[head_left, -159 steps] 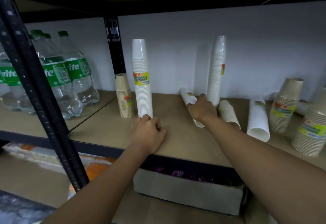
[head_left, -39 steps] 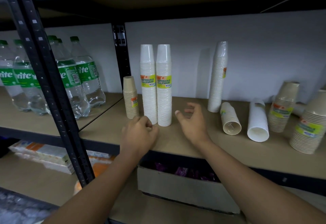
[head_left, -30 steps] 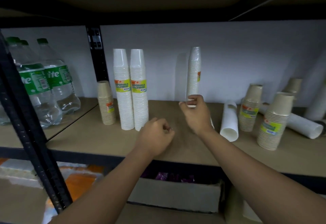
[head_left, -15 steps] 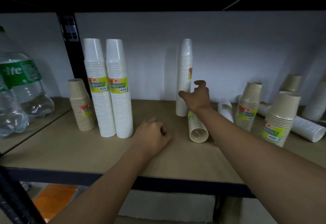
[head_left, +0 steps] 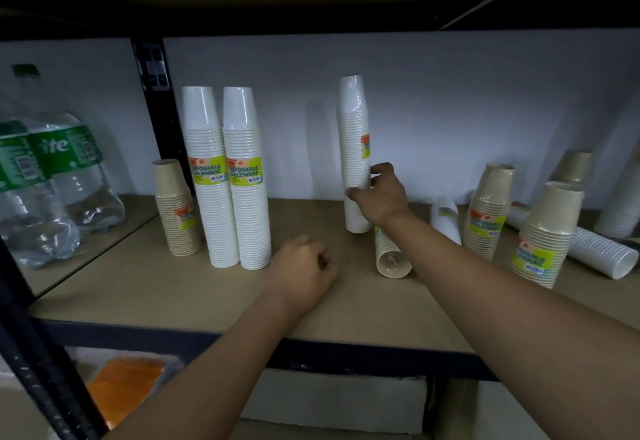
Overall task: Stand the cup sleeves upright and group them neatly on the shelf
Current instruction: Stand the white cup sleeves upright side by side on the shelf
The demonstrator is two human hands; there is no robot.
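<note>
Right grip (head_left: 379, 197) clasped tall white sleeve (head_left: 353, 128), upright on shelf (head_left: 138, 283), most of stack above grip. Left grip (head_left: 301, 266) clenched, empty. Sleeve judged light, top-heavy, crushable: hold mid-height, gentle squeeze.

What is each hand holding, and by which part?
The right hand grips the lone white sleeve round its lower half. The left hand rests as a fist on the shelf, holding nothing.
</note>
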